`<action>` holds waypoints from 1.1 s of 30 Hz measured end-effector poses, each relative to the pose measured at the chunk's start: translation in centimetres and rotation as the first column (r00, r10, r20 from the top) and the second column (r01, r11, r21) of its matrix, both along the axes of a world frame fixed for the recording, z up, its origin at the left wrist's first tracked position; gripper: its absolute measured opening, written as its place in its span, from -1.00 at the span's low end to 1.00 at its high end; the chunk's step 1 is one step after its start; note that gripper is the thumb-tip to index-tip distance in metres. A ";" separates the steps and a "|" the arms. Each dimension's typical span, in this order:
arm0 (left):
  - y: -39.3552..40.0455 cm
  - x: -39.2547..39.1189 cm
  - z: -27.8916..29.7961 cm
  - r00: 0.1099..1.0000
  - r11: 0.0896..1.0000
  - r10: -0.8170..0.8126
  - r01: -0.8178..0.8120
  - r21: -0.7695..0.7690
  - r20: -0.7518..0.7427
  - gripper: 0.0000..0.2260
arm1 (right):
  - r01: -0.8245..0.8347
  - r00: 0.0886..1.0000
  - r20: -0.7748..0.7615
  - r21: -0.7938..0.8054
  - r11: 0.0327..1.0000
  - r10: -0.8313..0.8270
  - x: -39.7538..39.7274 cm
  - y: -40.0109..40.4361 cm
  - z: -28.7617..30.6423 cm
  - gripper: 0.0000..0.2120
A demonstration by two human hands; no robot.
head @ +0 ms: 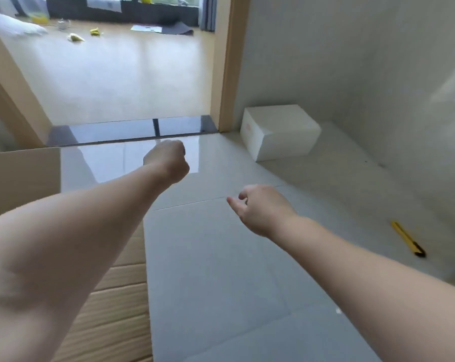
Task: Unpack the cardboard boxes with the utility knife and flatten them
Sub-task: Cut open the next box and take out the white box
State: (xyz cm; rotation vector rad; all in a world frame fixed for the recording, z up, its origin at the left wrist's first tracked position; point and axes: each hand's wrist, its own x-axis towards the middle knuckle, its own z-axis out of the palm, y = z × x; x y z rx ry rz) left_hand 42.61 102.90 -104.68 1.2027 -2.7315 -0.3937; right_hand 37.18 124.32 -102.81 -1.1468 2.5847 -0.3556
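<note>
My left hand (168, 160) is stretched out over the tiled floor with its fingers curled into a fist; nothing shows in it. Lower and to the right, my right hand (260, 207) hovers with loosely curled fingers and holds nothing. A yellow and black utility knife (408, 239) lies on the floor at the right, apart from both hands. A closed white box (278, 131) stands in the corner by the door frame. Brown cardboard (116, 296) lies flat at the lower left under my left arm, with an upright cardboard panel (22, 176) behind it.
A wooden door frame (229, 64) opens onto a room with a wooden floor, where small yellow items (76, 37) and papers are scattered. A dark threshold strip (132, 130) crosses the doorway. A grey wall (351, 61) closes off the right side.
</note>
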 end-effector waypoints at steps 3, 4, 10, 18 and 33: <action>5.7 -6.0 0.7 0.990 0.990 -0.137 0.138 0.026 -0.045 -0.66 | 0.122 0.988 -0.093 -0.029 0.992 -0.124 -5.0 6.7 2.4 -0.63; 7.9 -7.7 1.0 0.981 0.982 -0.184 0.186 0.027 -0.062 -0.65 | 0.171 0.978 -0.112 -0.042 0.984 -0.175 -6.4 9.3 3.1 -0.63; 22.7 -13.5 0.1 0.913 0.917 -0.385 0.395 0.051 -0.135 -0.66 | 0.390 0.899 -0.177 -0.092 0.916 -0.401 -12.4 25.1 4.7 -0.58; 45.1 -15.3 -5.2 0.636 0.610 -0.766 0.765 0.207 -0.091 -0.66 | 0.526 0.841 -0.186 0.062 0.848 -0.508 -14.0 45.2 -0.5 -0.59; 60.9 -19.7 -12.6 0.898 0.900 -0.434 0.430 0.066 0.067 -0.36 | 0.376 0.916 -0.018 0.384 0.843 -0.400 -14.8 58.6 -10.2 -0.26</action>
